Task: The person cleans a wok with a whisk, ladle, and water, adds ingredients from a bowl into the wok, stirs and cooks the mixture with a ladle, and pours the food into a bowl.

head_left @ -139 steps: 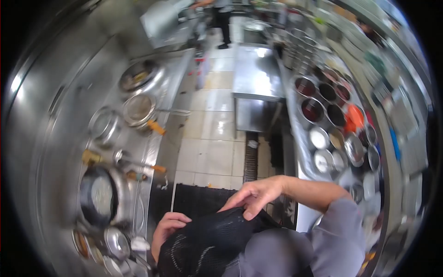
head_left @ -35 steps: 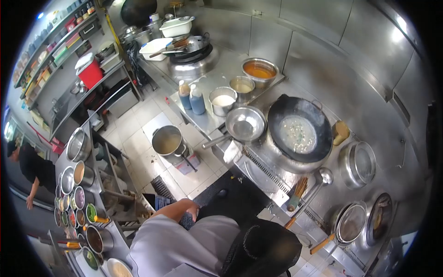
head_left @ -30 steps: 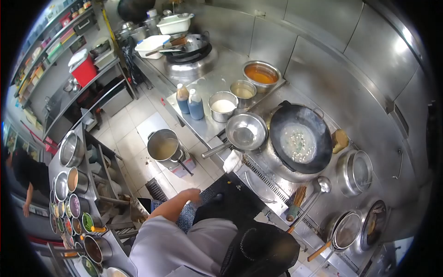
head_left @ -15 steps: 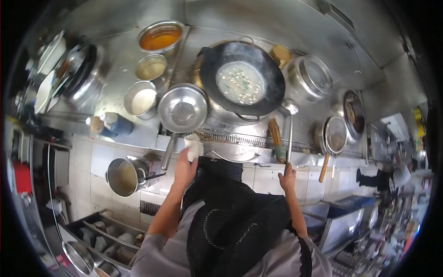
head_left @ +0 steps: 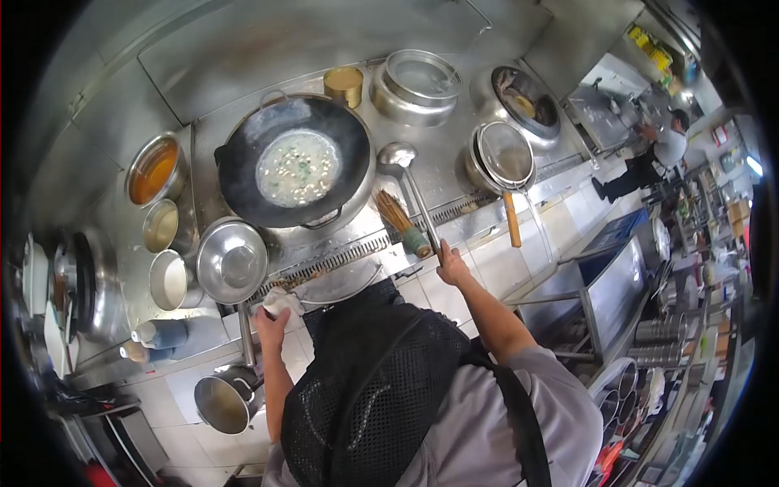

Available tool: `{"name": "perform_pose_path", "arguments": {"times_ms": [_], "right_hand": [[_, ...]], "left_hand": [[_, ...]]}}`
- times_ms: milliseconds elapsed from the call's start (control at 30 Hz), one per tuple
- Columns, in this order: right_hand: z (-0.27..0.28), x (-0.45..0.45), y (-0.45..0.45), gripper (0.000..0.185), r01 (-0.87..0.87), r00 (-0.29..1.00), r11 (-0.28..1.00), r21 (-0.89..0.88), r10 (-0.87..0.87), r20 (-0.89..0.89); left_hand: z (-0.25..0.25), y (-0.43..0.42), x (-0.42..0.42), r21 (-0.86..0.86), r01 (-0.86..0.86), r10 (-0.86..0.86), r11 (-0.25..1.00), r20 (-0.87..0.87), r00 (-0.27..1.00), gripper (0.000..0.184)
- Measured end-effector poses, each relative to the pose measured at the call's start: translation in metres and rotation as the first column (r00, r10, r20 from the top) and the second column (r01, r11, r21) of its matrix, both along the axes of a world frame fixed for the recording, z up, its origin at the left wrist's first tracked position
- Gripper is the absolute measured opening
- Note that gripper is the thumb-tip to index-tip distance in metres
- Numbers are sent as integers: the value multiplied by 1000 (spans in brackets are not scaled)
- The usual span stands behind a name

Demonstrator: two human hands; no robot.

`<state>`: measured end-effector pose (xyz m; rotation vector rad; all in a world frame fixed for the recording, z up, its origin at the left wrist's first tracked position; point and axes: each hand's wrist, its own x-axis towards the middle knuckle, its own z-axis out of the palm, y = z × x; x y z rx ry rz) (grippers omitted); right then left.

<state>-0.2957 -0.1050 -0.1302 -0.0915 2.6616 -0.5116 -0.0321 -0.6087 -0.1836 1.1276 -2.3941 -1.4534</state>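
At the stove's front edge my left hand (head_left: 271, 325) is closed on a white cloth (head_left: 284, 302), just right of the handle of a steel pan (head_left: 232, 261). My right hand (head_left: 452, 265) grips the handle end of a long ladle (head_left: 418, 193), whose bowl lies on the steel counter right of the wok. The black wok (head_left: 235, 178) sits on the burner and holds pale, cloudy liquid with white and green bits. Between wok and ladle lies a bamboo brush (head_left: 399, 219) with a green handle.
Pots with orange (head_left: 154, 172) and pale contents stand left of the wok. A strainer (head_left: 505, 154) rests on a pot at the right, near a covered pan (head_left: 526, 101). A stockpot (head_left: 223, 403) stands low at the left. Another person (head_left: 669, 146) stands far right.
The view has swung round to the right since half a second ago, so the wok appears further left. My left hand still holds the cloth and my right hand the ladle, which was untouched a second ago.
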Motion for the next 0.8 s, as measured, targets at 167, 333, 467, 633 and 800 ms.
{"name": "perform_pose_path", "arguments": {"times_ms": [167, 333, 467, 633, 800], "right_hand": [[-30, -22, 18, 91, -78, 985, 984, -162, 51, -164], [40, -30, 18, 75, 291, 947, 800, -525, -162, 278], [21, -43, 20, 63, 357, 917, 697, -622, -136, 375], [-23, -48, 32, 51, 87, 996, 924, -372, -79, 37], [17, -19, 28, 47, 47, 989, 924, -380, -95, -111]], "left_hand": [[46, 21, -8, 13, 52, -51, 999, -24, 998, 58], [87, 42, -2, 743, -35, 458, 668, -373, 807, 42], [100, 54, -8, 901, 203, 671, 383, -423, 610, 51], [150, 79, -40, 888, 381, 776, 257, -425, 467, 60], [152, 76, -34, 828, 549, 757, 116, -432, 491, 55]]}}
